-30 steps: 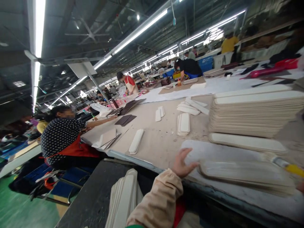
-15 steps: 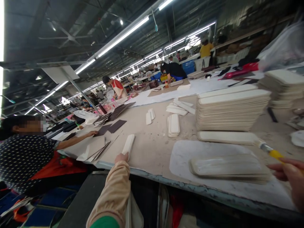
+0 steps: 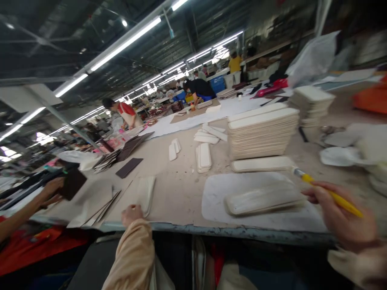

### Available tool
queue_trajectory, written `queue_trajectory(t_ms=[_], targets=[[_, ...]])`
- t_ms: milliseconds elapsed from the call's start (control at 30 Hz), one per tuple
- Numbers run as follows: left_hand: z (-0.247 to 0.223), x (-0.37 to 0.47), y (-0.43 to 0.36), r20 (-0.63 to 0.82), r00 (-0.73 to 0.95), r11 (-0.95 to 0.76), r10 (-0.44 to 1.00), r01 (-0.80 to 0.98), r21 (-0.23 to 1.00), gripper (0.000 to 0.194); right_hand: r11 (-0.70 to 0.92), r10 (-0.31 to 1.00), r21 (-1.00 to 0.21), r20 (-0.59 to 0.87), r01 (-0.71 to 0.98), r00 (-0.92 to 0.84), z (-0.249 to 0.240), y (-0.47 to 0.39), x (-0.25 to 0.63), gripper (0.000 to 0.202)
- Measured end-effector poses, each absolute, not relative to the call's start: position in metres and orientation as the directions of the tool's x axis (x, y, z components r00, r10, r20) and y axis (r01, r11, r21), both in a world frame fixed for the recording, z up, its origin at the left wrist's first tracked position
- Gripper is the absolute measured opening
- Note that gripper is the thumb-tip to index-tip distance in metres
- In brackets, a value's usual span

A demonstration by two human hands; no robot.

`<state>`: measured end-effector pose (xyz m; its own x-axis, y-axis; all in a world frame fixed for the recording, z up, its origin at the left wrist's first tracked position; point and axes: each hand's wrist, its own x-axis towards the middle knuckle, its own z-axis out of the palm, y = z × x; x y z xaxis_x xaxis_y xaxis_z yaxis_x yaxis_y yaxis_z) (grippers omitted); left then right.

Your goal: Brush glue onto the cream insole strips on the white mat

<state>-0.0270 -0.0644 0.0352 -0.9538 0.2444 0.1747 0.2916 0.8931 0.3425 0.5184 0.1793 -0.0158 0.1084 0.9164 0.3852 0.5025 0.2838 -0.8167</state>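
My right hand (image 3: 344, 209) is wrapped round a yellow-handled brush (image 3: 328, 191), its bristle end by a long pale panel (image 3: 263, 163). Below lies a stack of rounded panels (image 3: 263, 198) with a shiny, wet-looking top, resting on a white sheet (image 3: 213, 201). At the table's front edge, my left hand (image 3: 132, 215) has its fingers curled at the lower end of a narrow white panel (image 3: 146, 191). That panel is blurred, with another edge showing beside it. My left fingertips are partly hidden.
A tall stack of panels (image 3: 263, 135) stands behind the brush. Small white pieces (image 3: 203, 157) lie mid-table. At the left, a co-worker's hand (image 3: 51, 191) holds a dark brown piece (image 3: 72, 184) near folded sheets (image 3: 102, 207). A plastic bag (image 3: 314, 60) sits back right.
The view has swung right. My right hand and the brush show more fully. The white panel at my left hand looks wider and blurred. The co-worker's hand has lifted a dark piece.
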Motion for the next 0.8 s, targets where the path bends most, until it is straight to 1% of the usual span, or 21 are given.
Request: queue_trajectory(t_ms=[33, 100, 133, 167, 200, 233, 300, 367, 467, 500, 533, 633, 700, 800], targets=[[0.038, -0.022, -0.062, 0.189, -0.963, 0.906, 0.192, 0.248, 0.344, 0.024, 0.256, 0.931, -0.878, 0.336, 0.405, 0.141, -0.009, 0.174, 0.516, 0.028], [0.042, -0.013, -0.054, 0.22, -0.96, 0.895, 0.174, 0.247, 0.371, 0.024, 0.273, 0.927, -0.923, 0.328, 0.269, 0.181, -0.001, 0.169, 0.513, 0.029], [0.045, -0.008, -0.049, 0.27, -0.947, 0.87, 0.173, 0.276, 0.409, 0.025, 0.296, 0.926, -0.927, 0.337, 0.229, 0.17, 0.001, 0.168, 0.512, 0.03], [0.047, -0.003, -0.044, 0.348, -0.928, 0.791, 0.137, 0.314, 0.526, 0.022, 0.319, 0.92, -0.928, 0.352, 0.191, 0.173, 0.001, 0.169, 0.512, 0.03], [0.049, 0.004, -0.037, 0.404, -0.901, 0.71, 0.16, 0.389, 0.587, 0.023, 0.334, 0.914, -0.93, 0.359, 0.153, 0.189, 0.001, 0.17, 0.512, 0.031], [0.05, 0.012, -0.03, 0.422, -0.882, 0.646, 0.21, 0.449, 0.617, 0.025, 0.332, 0.915, -0.937, 0.348, 0.11, 0.206, 0.001, 0.172, 0.512, 0.032], [0.054, 0.036, -0.015, 0.432, -0.833, 0.541, 0.345, 0.553, 0.634, 0.031, 0.328, 0.919, -0.944, 0.323, 0.014, 0.226, 0.0, 0.175, 0.511, 0.031], [0.057, 0.072, 0.001, 0.422, -0.761, 0.392, 0.493, 0.627, 0.673, 0.033, 0.316, 0.933, -0.947, 0.3, -0.053, 0.199, -0.001, 0.177, 0.51, 0.029], [0.059, 0.137, 0.026, 0.354, -0.58, 0.101, 0.734, 0.608, 0.788, 0.029, 0.281, 0.955, -0.955, 0.268, -0.093, 0.13, -0.005, 0.177, 0.507, 0.028], [0.06, 0.158, 0.035, 0.323, -0.504, 0.051, 0.801, 0.595, 0.802, 0.026, 0.258, 0.963, -0.96, 0.247, -0.104, 0.109, -0.007, 0.178, 0.507, 0.029], [0.06, 0.178, 0.044, 0.309, -0.456, 0.025, 0.835, 0.592, 0.806, 0.025, 0.228, 0.972, -0.966, 0.219, -0.121, 0.088, -0.008, 0.178, 0.506, 0.03], [0.058, 0.226, 0.069, 0.232, -0.353, 0.011, 0.906, 0.57, 0.822, 0.024, 0.091, 0.996, -0.967, 0.09, -0.237, 0.015, -0.006, 0.178, 0.506, 0.036], [0.054, 0.246, 0.082, 0.16, -0.294, 0.026, 0.942, 0.541, 0.841, 0.025, 0.019, 1.0, -0.936, 0.026, -0.351, -0.014, -0.002, 0.179, 0.507, 0.039], [0.045, 0.261, 0.094, 0.025, -0.252, 0.106, 0.967, 0.49, 0.865, 0.028, 0.022, 1.0, -0.898, 0.017, -0.439, 0.015, 0.003, 0.183, 0.509, 0.047]])
